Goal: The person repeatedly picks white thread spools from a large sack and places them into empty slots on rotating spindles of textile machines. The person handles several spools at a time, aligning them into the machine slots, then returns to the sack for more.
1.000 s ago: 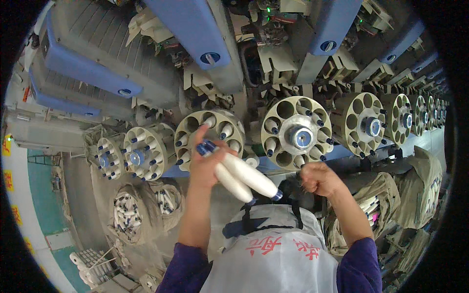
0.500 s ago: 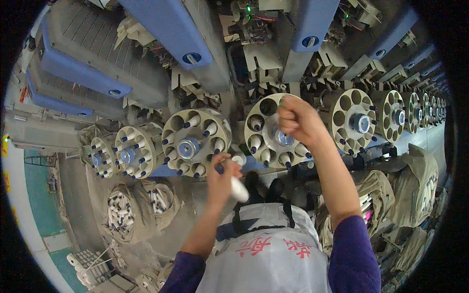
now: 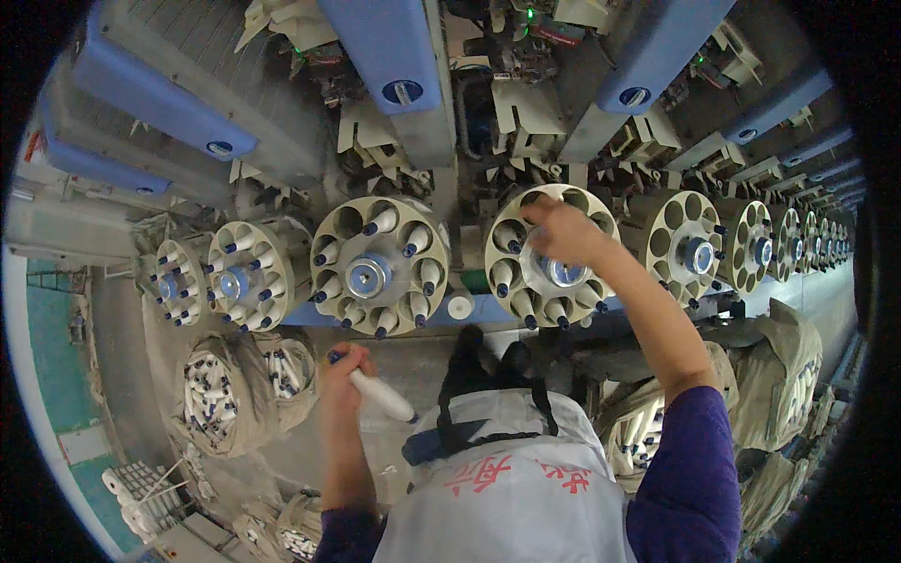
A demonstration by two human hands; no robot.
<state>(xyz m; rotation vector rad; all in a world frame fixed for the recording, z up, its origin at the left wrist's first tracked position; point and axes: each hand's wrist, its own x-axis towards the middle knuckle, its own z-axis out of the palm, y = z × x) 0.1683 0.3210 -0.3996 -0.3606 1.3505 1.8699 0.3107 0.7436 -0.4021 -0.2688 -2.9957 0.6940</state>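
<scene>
My left hand [image 3: 343, 373] is closed around the blue-tipped end of a white yarn bobbin [image 3: 383, 398], holding it slanted over the floor, left of my apron. With fingers curled, my right hand [image 3: 565, 235] reaches over the upper left of a round cream bobbin magazine [image 3: 601, 227]. Its fingertips are at one of the upper pockets; whether they hold a thread end or anything else is hidden. White bobbins with dark blue tips, such as one bobbin [image 3: 502, 274], sit in this magazine's left and lower pockets. A clear disc surrounds its blue and silver hub [image 3: 567, 272].
Another filled magazine [image 3: 324, 253] stands to the left, and a row of magazines [image 3: 674, 211] runs off right. Blue machine arms [image 3: 387, 56] hang beyond them. Cloth sacks of bobbins [image 3: 211, 399] stand on the floor at left, with another sack [image 3: 779, 375] at right.
My left hand has drawn left and toward me, away from the magazines, with the bobbin. My right hand has shifted left across the magazine to an upper pocket. The view has turned slightly.
</scene>
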